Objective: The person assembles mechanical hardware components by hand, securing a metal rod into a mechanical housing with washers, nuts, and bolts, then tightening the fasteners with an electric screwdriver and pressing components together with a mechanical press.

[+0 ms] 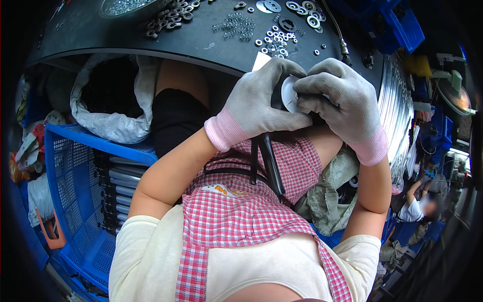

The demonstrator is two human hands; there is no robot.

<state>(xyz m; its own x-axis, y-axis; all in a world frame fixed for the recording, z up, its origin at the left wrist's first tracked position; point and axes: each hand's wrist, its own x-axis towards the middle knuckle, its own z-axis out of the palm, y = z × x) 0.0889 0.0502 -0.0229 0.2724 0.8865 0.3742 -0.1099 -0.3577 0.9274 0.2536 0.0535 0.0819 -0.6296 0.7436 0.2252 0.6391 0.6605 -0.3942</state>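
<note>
Both my hands wear grey gloves with pink cuffs and meet just off the table's front edge. Wrapped round a pale round disc (289, 94) is my left hand (254, 100), with its thumb below and fingers above. My right hand (344, 100) has its fingers bent in a pinch against the disc's right side. Whatever lies between those fingertips is hidden. Below the hands, two black bars (270, 163) slant down over my lap; whether they join the disc is covered by my left hand.
On the dark table (100, 38) lie small springs (236, 26), metal rings (276, 43), washers (313, 20) and lever-like parts (171, 17). A blue basket (70, 166) with metal tubes stands at left, near a white sack (113, 123). Long shiny rods (395, 110) are at right. Another person (420, 206) sits far right.
</note>
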